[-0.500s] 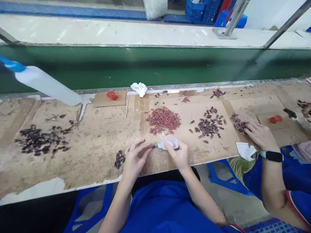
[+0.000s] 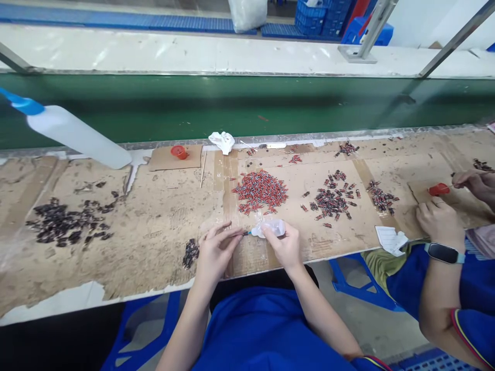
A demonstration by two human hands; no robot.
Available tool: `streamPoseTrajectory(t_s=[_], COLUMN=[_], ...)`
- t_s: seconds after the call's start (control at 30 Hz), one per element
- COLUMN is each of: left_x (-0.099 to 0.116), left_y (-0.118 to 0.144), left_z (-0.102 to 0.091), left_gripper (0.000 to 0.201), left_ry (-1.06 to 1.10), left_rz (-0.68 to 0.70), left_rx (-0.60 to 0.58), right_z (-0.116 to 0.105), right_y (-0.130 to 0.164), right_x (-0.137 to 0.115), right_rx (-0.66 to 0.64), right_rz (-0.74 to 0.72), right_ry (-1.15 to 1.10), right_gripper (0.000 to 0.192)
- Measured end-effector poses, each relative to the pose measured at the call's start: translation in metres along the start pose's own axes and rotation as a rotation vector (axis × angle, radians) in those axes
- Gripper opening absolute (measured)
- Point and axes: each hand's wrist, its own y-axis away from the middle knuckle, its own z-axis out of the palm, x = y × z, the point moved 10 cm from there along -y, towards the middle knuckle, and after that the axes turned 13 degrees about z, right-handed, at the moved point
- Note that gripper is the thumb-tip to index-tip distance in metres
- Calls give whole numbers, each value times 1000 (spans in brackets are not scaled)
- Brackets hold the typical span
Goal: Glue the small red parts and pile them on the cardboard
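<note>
My right hand (image 2: 285, 245) grips a small clear squeeze bottle (image 2: 273, 228) lying on its side, its blue tip pointing left. My left hand (image 2: 216, 251) pinches a tiny dark part right at that tip, near the bench's front edge. Just beyond my hands lies a heap of red small parts (image 2: 260, 191). A little pile of dark parts (image 2: 190, 253) sits close to my left wrist.
A spread of dark-red parts (image 2: 332, 198) lies right of the red heap, a dark heap (image 2: 65, 224) far left. A white bottle with blue cap (image 2: 73, 133), a red cap (image 2: 178, 151) and a crumpled tissue (image 2: 221, 140) sit near the green conveyor (image 2: 247, 105). A co-worker's hands (image 2: 441, 219) work at right.
The co-worker's hand has drawn back to the right, away from the small parts pile toward a red cap. My own hands have stayed put.
</note>
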Motion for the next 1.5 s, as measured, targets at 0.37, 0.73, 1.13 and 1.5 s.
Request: streamPoseTrajectory(t_s=[0.37, 0.73, 1.13, 1.5], left_x=[0, 31, 60, 55], left_y=[0, -27, -56, -29], left_z=[1, -1, 53, 9], left_gripper=[13, 10, 15, 16], left_ry=[-38, -187, -280, 40], left_rz=[-22, 33, 124, 205], left_rx=[-23, -109, -135, -189], right_z=[-4, -98, -51, 12], right_y=[-1, 23, 48, 11], right_x=[2, -7, -54, -34], right_rx=[38, 428, 458, -36], right_rz=[9, -190, -626, -307], right_ry=[-71, 180, 477, 32], right_gripper=[21, 31, 11, 15])
